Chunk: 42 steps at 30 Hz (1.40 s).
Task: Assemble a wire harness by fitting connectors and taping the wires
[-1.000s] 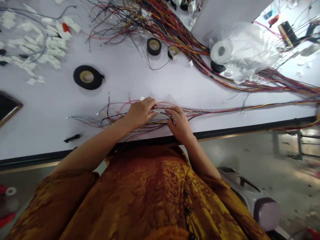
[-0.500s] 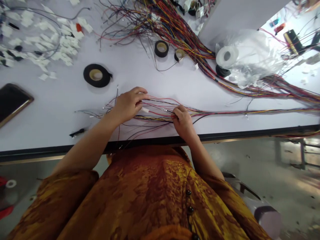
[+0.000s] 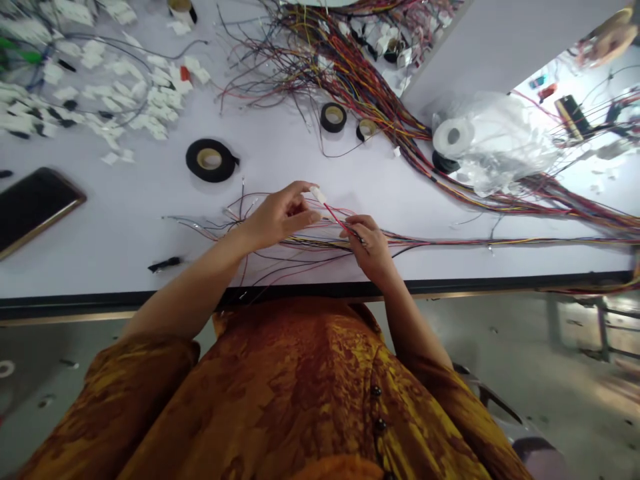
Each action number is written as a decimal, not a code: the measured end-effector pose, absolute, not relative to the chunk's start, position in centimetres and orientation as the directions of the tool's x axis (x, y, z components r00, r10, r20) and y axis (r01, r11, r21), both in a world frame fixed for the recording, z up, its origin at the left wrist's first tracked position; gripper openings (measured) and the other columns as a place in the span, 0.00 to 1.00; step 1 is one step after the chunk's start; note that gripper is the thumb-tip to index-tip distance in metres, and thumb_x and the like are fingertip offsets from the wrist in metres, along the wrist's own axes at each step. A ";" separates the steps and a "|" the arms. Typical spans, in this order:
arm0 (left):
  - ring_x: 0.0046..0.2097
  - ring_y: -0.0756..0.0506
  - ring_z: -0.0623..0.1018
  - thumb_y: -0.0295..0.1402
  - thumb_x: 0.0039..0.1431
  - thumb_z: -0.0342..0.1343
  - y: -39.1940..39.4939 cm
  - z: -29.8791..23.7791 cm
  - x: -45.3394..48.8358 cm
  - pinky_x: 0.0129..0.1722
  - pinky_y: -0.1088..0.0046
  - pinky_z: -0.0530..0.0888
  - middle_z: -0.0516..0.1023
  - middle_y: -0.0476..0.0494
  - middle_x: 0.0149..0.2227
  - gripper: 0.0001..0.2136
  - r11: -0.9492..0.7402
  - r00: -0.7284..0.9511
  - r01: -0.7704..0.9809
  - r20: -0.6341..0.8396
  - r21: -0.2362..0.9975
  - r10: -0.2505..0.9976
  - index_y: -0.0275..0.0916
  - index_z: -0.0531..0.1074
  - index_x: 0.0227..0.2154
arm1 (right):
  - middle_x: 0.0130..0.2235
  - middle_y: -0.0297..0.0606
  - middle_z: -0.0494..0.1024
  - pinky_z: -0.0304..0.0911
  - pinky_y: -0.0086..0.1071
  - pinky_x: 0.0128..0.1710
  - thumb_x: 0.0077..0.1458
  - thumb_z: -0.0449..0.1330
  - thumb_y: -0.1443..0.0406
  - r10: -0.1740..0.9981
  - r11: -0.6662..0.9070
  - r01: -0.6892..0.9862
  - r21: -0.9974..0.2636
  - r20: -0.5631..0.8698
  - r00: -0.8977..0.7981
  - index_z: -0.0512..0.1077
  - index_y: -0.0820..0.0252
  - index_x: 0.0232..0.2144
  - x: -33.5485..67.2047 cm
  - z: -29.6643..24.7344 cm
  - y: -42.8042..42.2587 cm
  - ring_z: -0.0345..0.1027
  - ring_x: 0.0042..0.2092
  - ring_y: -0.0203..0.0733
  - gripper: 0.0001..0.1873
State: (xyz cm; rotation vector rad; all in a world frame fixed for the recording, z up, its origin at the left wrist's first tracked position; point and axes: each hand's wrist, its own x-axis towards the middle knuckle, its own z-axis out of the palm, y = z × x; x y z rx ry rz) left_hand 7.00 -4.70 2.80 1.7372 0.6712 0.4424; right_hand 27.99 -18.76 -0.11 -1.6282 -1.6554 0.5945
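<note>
My left hand [image 3: 285, 215] is over the wires, thumb and index finger apart, with the index fingertip at a white connector [image 3: 318, 195]. Red wires [image 3: 334, 216] run from that connector into my right hand [image 3: 369, 247], whose fingers are closed on them. Beneath both hands a loose bundle of thin wires [image 3: 325, 244] in black, yellow and red lies along the table's front. Its loose ends, some with metal terminals, fan out to the left of my left hand. The right hand's fingertips partly hide the wires they grip.
Black tape rolls [image 3: 210, 160] lie beyond my hands. A phone [image 3: 37, 207] and many white connectors [image 3: 150, 100] are at left. A thick wire harness [image 3: 365, 73] crosses the back, beside a plastic bag [image 3: 505, 140]. The dark table edge [image 3: 430, 287] runs before me.
The white connector has risen from among the wires to my left index fingertip, on red wires now in my right hand. My left thumb and index finger have spread. The camera view has shifted slightly.
</note>
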 end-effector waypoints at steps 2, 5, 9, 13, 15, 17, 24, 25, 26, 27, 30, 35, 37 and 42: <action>0.22 0.53 0.65 0.47 0.63 0.54 -4.9 2.7 8.1 0.23 0.76 0.64 0.65 0.54 0.21 0.18 -0.018 0.756 0.127 -0.085 0.992 0.649 0.38 0.73 0.44 | 0.48 0.46 0.73 0.67 0.41 0.53 0.65 0.51 0.67 0.983 0.106 0.653 -0.750 0.176 0.042 0.75 0.58 0.38 27.9 -0.4 -18.6 0.70 0.52 0.43 0.11; 0.20 0.55 0.62 0.42 0.63 0.54 -5.0 2.1 9.1 0.21 0.76 0.61 0.64 0.53 0.20 0.13 0.090 0.695 0.037 -0.090 0.995 0.713 0.37 0.73 0.32 | 0.47 0.46 0.75 0.67 0.41 0.52 0.64 0.54 0.66 0.985 0.133 0.632 -0.764 0.174 0.003 0.75 0.59 0.42 27.7 -0.5 -18.3 0.71 0.51 0.43 0.10; 0.21 0.55 0.65 0.31 0.56 0.55 -5.1 1.3 8.8 0.20 0.78 0.61 0.69 0.51 0.23 0.04 0.281 0.612 0.004 -0.225 0.960 0.758 0.38 0.72 0.33 | 0.47 0.45 0.76 0.67 0.41 0.51 0.63 0.56 0.63 0.960 0.053 0.584 -0.810 0.201 0.193 0.76 0.57 0.38 27.0 0.4 -17.9 0.72 0.49 0.44 0.09; 0.23 0.54 0.69 0.27 0.50 0.53 -5.3 0.6 7.3 0.21 0.79 0.64 0.73 0.51 0.26 0.12 0.433 0.585 -0.024 -0.338 0.901 0.737 0.40 0.71 0.38 | 0.42 0.42 0.77 0.66 0.42 0.50 0.64 0.56 0.62 0.904 0.060 0.613 -0.788 0.303 0.301 0.76 0.55 0.38 25.2 1.3 -17.0 0.71 0.46 0.45 0.09; 0.24 0.55 0.70 0.27 0.49 0.54 -5.4 0.5 6.6 0.21 0.80 0.64 0.74 0.51 0.28 0.13 0.476 0.579 -0.032 -0.372 0.879 0.726 0.40 0.71 0.40 | 0.38 0.39 0.78 0.66 0.39 0.46 0.64 0.56 0.63 0.930 0.121 0.594 -0.795 0.299 0.211 0.76 0.55 0.39 24.2 1.5 -16.4 0.72 0.42 0.43 0.08; 0.24 0.55 0.71 0.28 0.49 0.56 -5.6 0.6 6.0 0.21 0.80 0.64 0.74 0.50 0.30 0.13 0.484 0.590 -0.024 -0.378 0.875 0.714 0.40 0.72 0.41 | 0.37 0.37 0.78 0.66 0.34 0.41 0.62 0.59 0.65 0.953 0.149 0.537 -0.830 0.266 0.146 0.75 0.56 0.40 23.5 1.4 -15.9 0.72 0.38 0.39 0.06; 0.26 0.54 0.73 0.27 0.53 0.58 -5.7 1.2 5.5 0.24 0.79 0.68 0.75 0.51 0.29 0.14 0.372 0.672 -0.017 -0.265 0.928 0.692 0.41 0.74 0.44 | 0.32 0.33 0.75 0.61 0.30 0.34 0.61 0.58 0.65 0.973 0.209 0.446 -0.870 0.232 -0.003 0.73 0.58 0.33 24.1 2.0 -15.7 0.66 0.32 0.34 0.05; 0.27 0.54 0.73 0.28 0.53 0.59 -5.7 1.3 5.6 0.25 0.79 0.69 0.74 0.51 0.29 0.13 0.372 0.676 -0.028 -0.257 0.928 0.691 0.41 0.74 0.43 | 0.32 0.33 0.75 0.61 0.31 0.35 0.62 0.58 0.65 0.972 0.202 0.462 -0.864 0.233 0.010 0.73 0.57 0.33 24.3 2.2 -15.7 0.66 0.33 0.34 0.05; 0.27 0.54 0.73 0.31 0.55 0.60 -5.8 1.3 5.7 0.26 0.78 0.69 0.74 0.51 0.28 0.12 0.378 0.680 -0.043 -0.250 0.925 0.689 0.40 0.75 0.43 | 0.32 0.33 0.75 0.61 0.31 0.36 0.62 0.58 0.65 0.972 0.188 0.476 -0.859 0.233 0.037 0.72 0.57 0.33 24.5 2.3 -15.6 0.66 0.34 0.35 0.05; 0.27 0.53 0.73 0.34 0.56 0.60 -5.8 1.3 5.8 0.26 0.78 0.69 0.74 0.50 0.27 0.10 0.384 0.683 -0.059 -0.244 0.921 0.689 0.40 0.75 0.42 | 0.33 0.34 0.75 0.61 0.32 0.36 0.62 0.58 0.65 0.969 0.172 0.484 -0.858 0.235 0.073 0.72 0.57 0.34 24.7 2.4 -15.5 0.67 0.34 0.35 0.05; 0.25 0.53 0.73 0.44 0.59 0.61 -6.1 1.3 6.2 0.24 0.78 0.68 0.74 0.49 0.26 0.13 0.376 0.646 -0.088 -0.235 0.922 0.727 0.39 0.76 0.39 | 0.33 0.34 0.74 0.61 0.32 0.37 0.62 0.58 0.66 0.958 0.154 0.468 -0.870 0.248 0.145 0.72 0.57 0.33 24.8 2.3 -14.9 0.67 0.35 0.36 0.05; 0.24 0.53 0.75 0.47 0.59 0.62 -6.5 1.1 6.3 0.22 0.79 0.70 0.78 0.47 0.28 0.17 0.336 0.572 -0.046 -0.251 0.941 0.781 0.38 0.77 0.40 | 0.32 0.34 0.73 0.61 0.33 0.38 0.61 0.58 0.68 0.963 0.128 0.446 -0.886 0.218 0.157 0.71 0.58 0.31 24.5 2.2 -14.0 0.66 0.35 0.36 0.06; 0.25 0.53 0.76 0.48 0.57 0.63 -6.6 1.0 6.3 0.23 0.79 0.71 0.79 0.46 0.28 0.18 0.327 0.571 -0.057 -0.238 0.943 0.786 0.38 0.78 0.40 | 0.32 0.34 0.74 0.61 0.33 0.38 0.61 0.58 0.67 0.970 0.114 0.440 -0.891 0.195 0.142 0.72 0.58 0.30 24.4 2.2 -13.8 0.67 0.35 0.36 0.06; 0.25 0.53 0.75 0.47 0.58 0.62 -6.4 0.3 6.2 0.24 0.78 0.72 0.79 0.46 0.29 0.16 0.342 0.587 -0.082 -0.232 0.936 0.776 0.39 0.79 0.40 | 0.30 0.34 0.75 0.61 0.31 0.36 0.60 0.59 0.67 0.981 0.088 0.419 -0.904 0.151 0.120 0.72 0.59 0.29 24.5 2.3 -13.3 0.67 0.34 0.36 0.07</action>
